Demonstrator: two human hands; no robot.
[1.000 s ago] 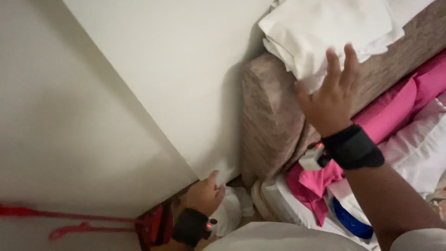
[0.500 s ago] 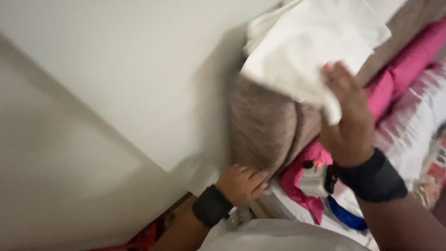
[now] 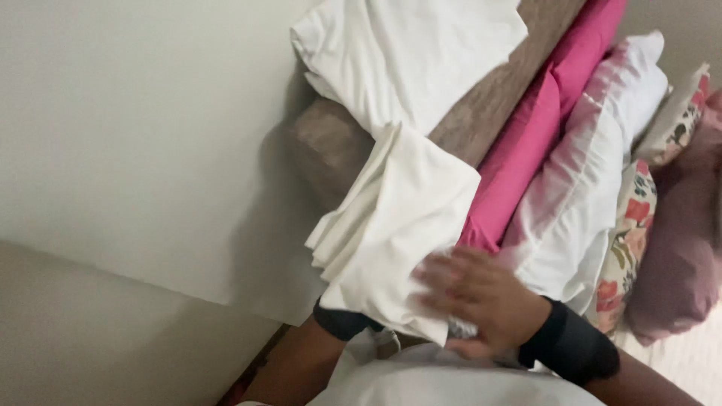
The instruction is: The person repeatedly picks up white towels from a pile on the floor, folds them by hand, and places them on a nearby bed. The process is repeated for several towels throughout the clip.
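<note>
A white folded cloth (image 3: 398,218) hangs down from the brown upholstered headboard (image 3: 331,143), in front of my chest. My right hand (image 3: 474,301), blurred and wearing a black wristband, lies over the cloth's lower edge with the fingers closed on it. My left forearm comes up from below, and its black wristband (image 3: 342,323) shows at the cloth's bottom corner. The left hand itself is hidden behind the cloth. More white folded linen (image 3: 406,53) rests on top of the headboard.
A pink pillow (image 3: 526,150), a white pillow (image 3: 594,188), a floral pillow (image 3: 632,240) and a mauve cushion (image 3: 684,248) stand in a row against the headboard. A pale wall (image 3: 113,113) fills the left side, close to the headboard's end.
The white cloth has come down off the headboard top toward me with my right hand. My left hand rose from the floor gap and went behind the cloth. The view swung right.
</note>
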